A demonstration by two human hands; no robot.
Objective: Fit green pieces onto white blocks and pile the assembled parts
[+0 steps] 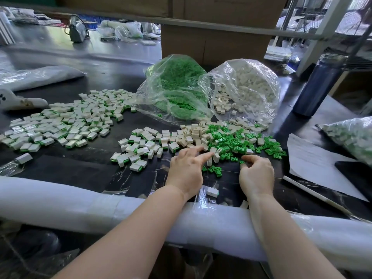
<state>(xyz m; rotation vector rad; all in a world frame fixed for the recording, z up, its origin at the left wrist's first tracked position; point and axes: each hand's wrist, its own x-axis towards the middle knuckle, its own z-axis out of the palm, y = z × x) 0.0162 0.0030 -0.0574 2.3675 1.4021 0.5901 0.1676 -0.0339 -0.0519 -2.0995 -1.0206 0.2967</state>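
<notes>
Loose white blocks lie in a heap mid-table, w/ loose green pieces spread just right of them, the two mixing at the edge. Left hand reaches to the near edge of that mix, fingers stretched out, tips touching a white block; nothing gripped. Right hand sits just right of it, fingers curled down, pinching a green piece at the fingertips. A few more green bits lie between the hands.

Assembled parts: small pile left of the hands, big pile further left & farther back. One assembled part lies alone near the table edge, between the wrists.

Behind the loose heap, two clear bags lie open: green-piece bag on the left, white-block bag on the right, blocks spilling out its mouth. Dark bottle stands far right. White paper sheet & another bag of parts at right. Foam-wrapped rail runs along the near edge; both forearms rest over it.
</notes>
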